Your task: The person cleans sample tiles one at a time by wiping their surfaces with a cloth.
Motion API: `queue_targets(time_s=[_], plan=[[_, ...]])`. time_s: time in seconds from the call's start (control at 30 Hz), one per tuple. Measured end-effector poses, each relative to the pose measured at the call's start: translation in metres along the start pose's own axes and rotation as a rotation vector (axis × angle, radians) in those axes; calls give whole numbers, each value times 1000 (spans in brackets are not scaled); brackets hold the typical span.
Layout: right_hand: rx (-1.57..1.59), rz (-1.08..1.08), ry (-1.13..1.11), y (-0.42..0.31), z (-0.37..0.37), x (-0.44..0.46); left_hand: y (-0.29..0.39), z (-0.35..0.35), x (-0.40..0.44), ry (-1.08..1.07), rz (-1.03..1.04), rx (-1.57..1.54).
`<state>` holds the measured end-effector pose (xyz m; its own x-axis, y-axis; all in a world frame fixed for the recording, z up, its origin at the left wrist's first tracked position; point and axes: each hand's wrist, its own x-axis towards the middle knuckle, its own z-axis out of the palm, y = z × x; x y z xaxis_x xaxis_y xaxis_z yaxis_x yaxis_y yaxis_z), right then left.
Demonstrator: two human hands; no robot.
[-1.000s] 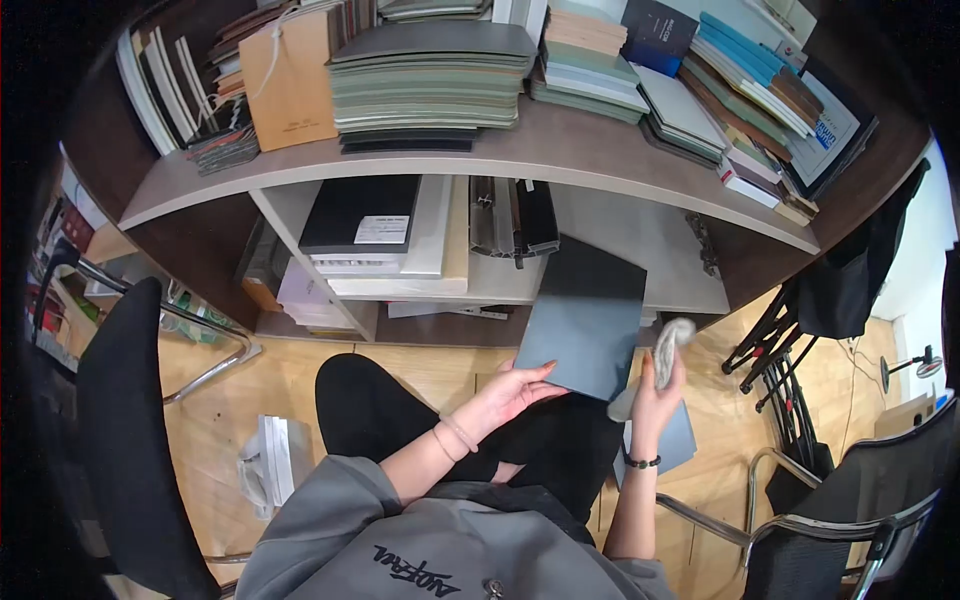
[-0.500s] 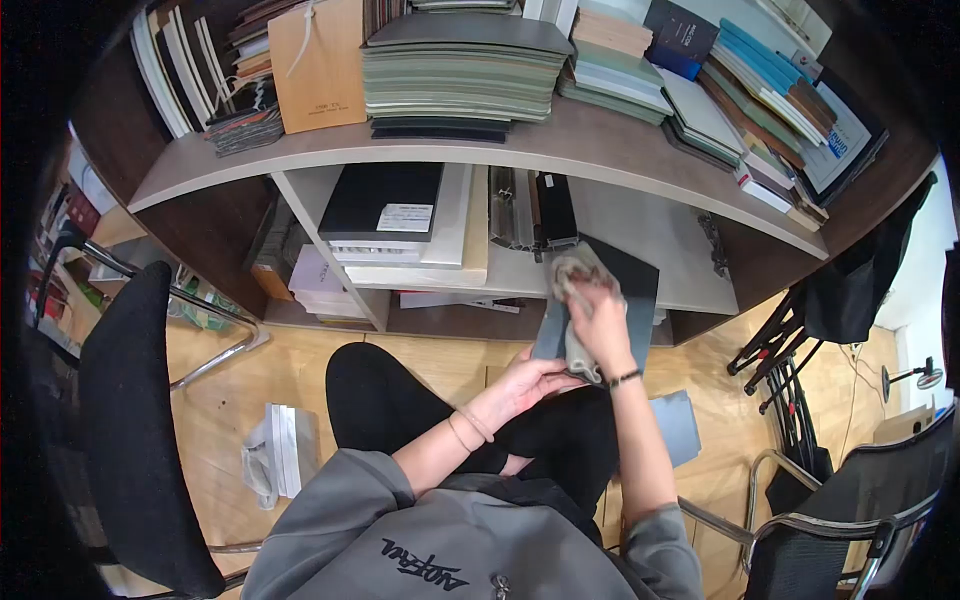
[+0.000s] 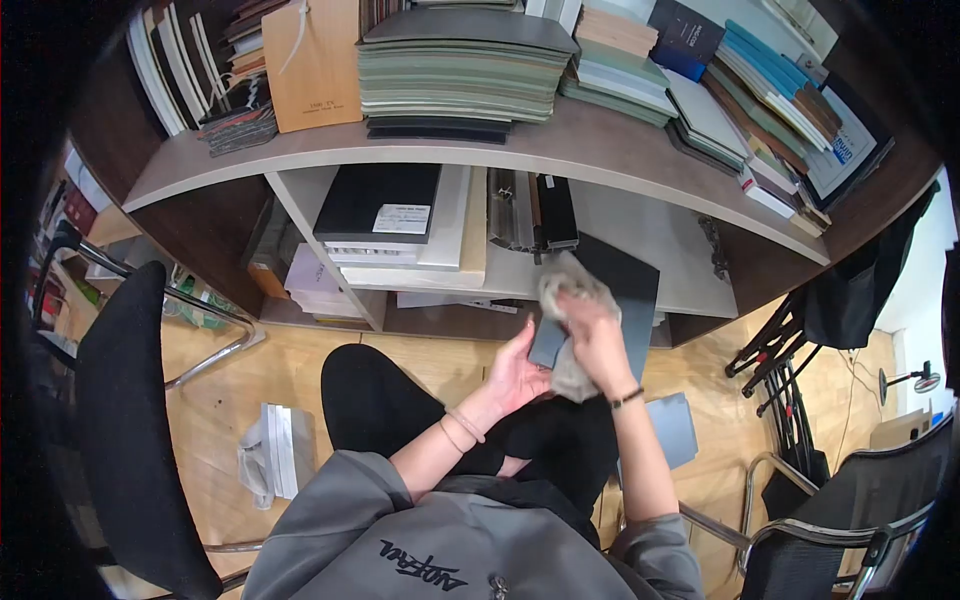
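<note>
Left hand [image 3: 515, 380] was spread wide at the near left corner of the dark board [image 3: 637, 288], thumb lifted where it had pinched the edge half a second earlier; support looked looser. Right hand [image 3: 598, 345], blurred, gripped a pale cloth [image 3: 566, 282] over the board; wiping apparently continued. Farther, the board's far end overlapped the lower shelf [image 3: 690, 288], contact unclear.

Board [image 3: 637, 285] dark blue-grey; cloth [image 3: 572, 374] mottled grey-beige. Sweatshirt [image 3: 345, 520] grey, lettering [image 3: 424, 567] black. Trousers [image 3: 365, 400] black. Right bracelet [image 3: 627, 398] dark, left bands [image 3: 464, 425] pale pink. Floor [image 3: 285, 370] light yellow-brown wood grain. Stacked boards [image 3: 455, 80] grey-green, folder [image 3: 312, 75] tan. Cabinet side [image 3: 190, 235] dark brown, shelf edge [image 3: 470, 154] pale grey.
</note>
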<state>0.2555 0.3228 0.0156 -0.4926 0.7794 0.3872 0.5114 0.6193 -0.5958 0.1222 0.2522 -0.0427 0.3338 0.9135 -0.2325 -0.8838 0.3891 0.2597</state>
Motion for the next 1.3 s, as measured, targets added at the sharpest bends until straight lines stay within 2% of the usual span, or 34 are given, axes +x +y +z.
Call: queue_targets(time_s=[0.07, 0.13, 0.23, 0.3, 0.43, 0.5, 0.53, 0.63, 0.7, 0.77, 0.8, 0.9, 0.93, 1.03, 1.1, 1.13, 1.23, 1.27, 1.3], plan=[[24, 1, -178, -20, -3, -28, 1, 4, 0, 6, 29, -8], [11, 33, -170, -25, -8, -44, -4, 6, -1, 27, 73, -35], [-11, 97, -160, -15, -17, -60, -8, 11, -3, 19, 12, -15], [-138, 227, 196, 11, -30, -54, -7, 13, -2, 2, -8, 4], [-219, 358, 143, -27, -11, -59, -10, 12, 3, 8, -22, 72], [-308, -42, 95, -49, 8, -70, -12, 16, 3, 89, 109, 175], [-308, -33, 99, -50, 4, -71, -14, 17, 2, 132, 171, 228], [289, 414, 94, -43, -24, -73, -10, 17, -2, 48, 29, 136], [740, 760, 448, -7, -46, -83, -8, 16, -2, 6, -50, 100], [1524, 706, 615, 29, -76, -94, -10, 16, -2, 12, -31, 142], [1523, 702, 628, 28, -83, -94, -11, 16, -1, 13, -18, 163], [1770, 461, 686, 18, -104, -91, -17, 19, 2, 20, -20, 142], [1770, 464, 685, 18, -99, -88, -19, 19, 1, 29, -16, 129], [1107, 404, 698, 5, -60, -67, -26, 21, 4, 26, 7, 104], [809, 292, 464, -14, -42, -55, -29, 21, 6, 25, 16, 91], [808, 294, 463, -13, -39, -55, -30, 20, 8, 29, 28, 89], [-131, 218, 369, 0, -25, -55, -33, 20, 11, 31, 46, 94], [-131, 213, 374, 4, -23, -56, -34, 21, 13, 53, 61, 131], [-101, 313, 446, 9, -22, -62, -35, 21, 13, 79, 76, 166]])
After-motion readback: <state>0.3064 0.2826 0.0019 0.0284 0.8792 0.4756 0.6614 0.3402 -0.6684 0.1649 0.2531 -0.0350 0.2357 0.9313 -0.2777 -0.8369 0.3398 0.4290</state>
